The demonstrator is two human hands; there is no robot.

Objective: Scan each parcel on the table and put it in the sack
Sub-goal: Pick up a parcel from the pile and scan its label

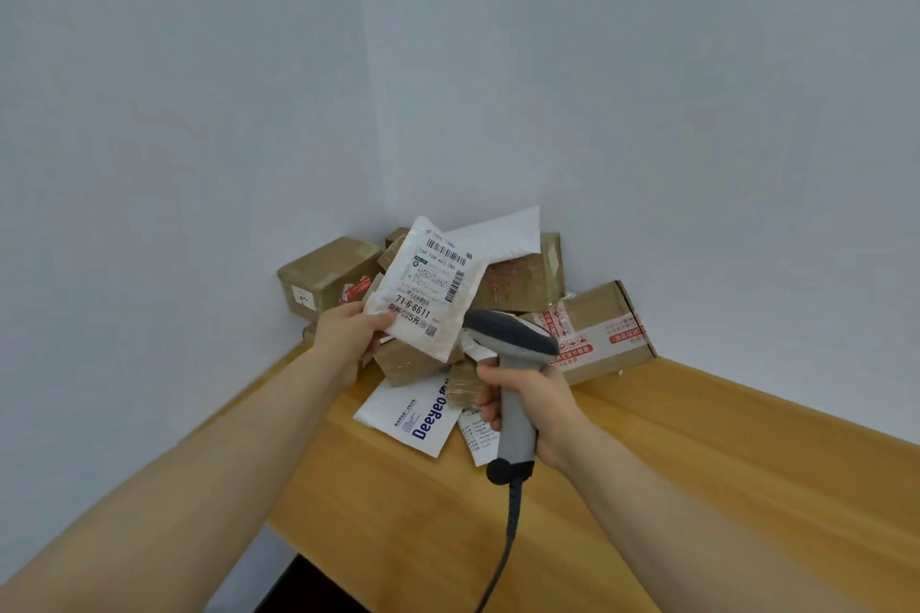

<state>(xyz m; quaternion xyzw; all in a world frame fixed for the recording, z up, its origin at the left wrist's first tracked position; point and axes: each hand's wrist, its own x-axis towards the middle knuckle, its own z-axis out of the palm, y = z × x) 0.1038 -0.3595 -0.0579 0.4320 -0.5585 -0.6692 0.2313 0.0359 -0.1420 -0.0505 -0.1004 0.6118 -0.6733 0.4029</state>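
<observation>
Both hands are busy. The left hand (348, 339) pinches the lower-left corner of a white padded mailer (428, 286), thumb on the label face and fingers behind. The right hand (527, 406) is wrapped round the handle of a grey scanner (517, 343), whose cable (508, 538) hangs down from the grip.

I take the flat Deeyeo mailer (413, 418) on the table (697, 463) as the marker. The held mailer is in the air above and beyond it, tilted, with its label towards the camera. The scanner head sits just to the marker's right and above it, its nose close to the held mailer's lower-right edge. Behind the marker, brown cardboard boxes (323, 276) are heaped into the corner, one with red print (602, 329) off to its right. The sack is not in view.

The held mailer looks light, since a two-finger pinch at one corner keeps it up. It seems soft and padded rather than stiff, so it would likely flop or bow if held too far out. Its film skin may be a little slick. A corner or a bare margin is the best place to grip, keeping the thumb off the barcodes along the top and right of the label. Nothing about it suggests fragility, though what is inside cannot be told.
</observation>
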